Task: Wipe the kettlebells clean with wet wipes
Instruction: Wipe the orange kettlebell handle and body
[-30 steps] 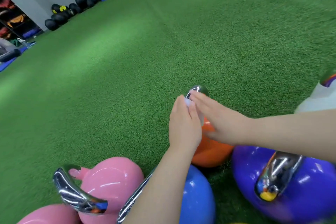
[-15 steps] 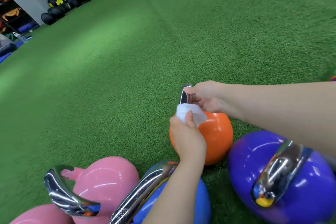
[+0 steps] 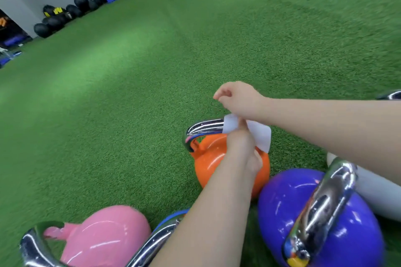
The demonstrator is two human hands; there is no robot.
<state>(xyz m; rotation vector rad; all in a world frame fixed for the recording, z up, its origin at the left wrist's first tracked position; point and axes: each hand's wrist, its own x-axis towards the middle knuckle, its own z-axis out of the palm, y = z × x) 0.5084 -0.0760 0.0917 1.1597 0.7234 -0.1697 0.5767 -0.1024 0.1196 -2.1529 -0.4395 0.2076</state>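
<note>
the pink kettlebell [image 3: 104, 238] sits at about 7 o'clock in the view, its chrome handle [image 3: 36, 249] at the far left, and a blue kettlebell [image 3: 171, 219] is mostly hidden under the left forearm. the orange kettlebell [image 3: 208, 162] stands on the green turf [image 3: 130, 97] just past centre, toward 5 o'clock, close beside the purple kettlebell [image 3: 321, 219] at 4 o'clock. the left hand [image 3: 243, 149] has its grip curled round the white wet wipe [image 3: 258, 134], pressing it where the orange bell's chrome handle [image 3: 204, 128] meets the body. the right hand [image 3: 240, 99] hangs just above, fingers loosely curled, holding nothing i can see. to wipe well, i'd wrap the wipe fully round the handle and slide along it, steadying the bell with the free hand so it doesn't roll into its neighbour, then work down over the round body.
</note>
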